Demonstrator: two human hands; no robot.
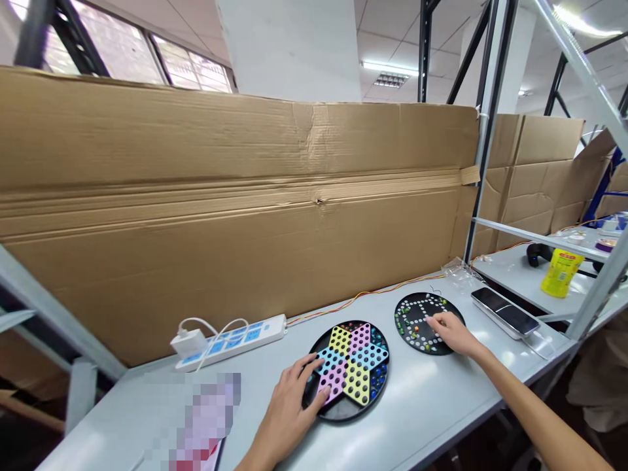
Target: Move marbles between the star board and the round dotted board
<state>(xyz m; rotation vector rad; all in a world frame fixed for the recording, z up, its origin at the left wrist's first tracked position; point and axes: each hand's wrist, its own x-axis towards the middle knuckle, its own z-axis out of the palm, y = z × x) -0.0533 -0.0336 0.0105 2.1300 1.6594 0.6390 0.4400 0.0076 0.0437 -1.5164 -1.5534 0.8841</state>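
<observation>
A round black Chinese-checkers board (349,369) with a star of yellow, pink and blue fields lies on the grey table. My left hand (289,405) rests on its left rim, fingers spread flat. To the right lies a smaller round black tray (411,315) holding several coloured marbles. My right hand (452,330) is on that tray's right side, fingers curled together over the marbles; what is in them is hidden.
A white power strip (230,339) with a plugged charger lies behind the board. A phone (504,311) lies right of the tray. A tall cardboard wall (235,209) backs the table. A yellow container (560,272) stands on the neighbouring table.
</observation>
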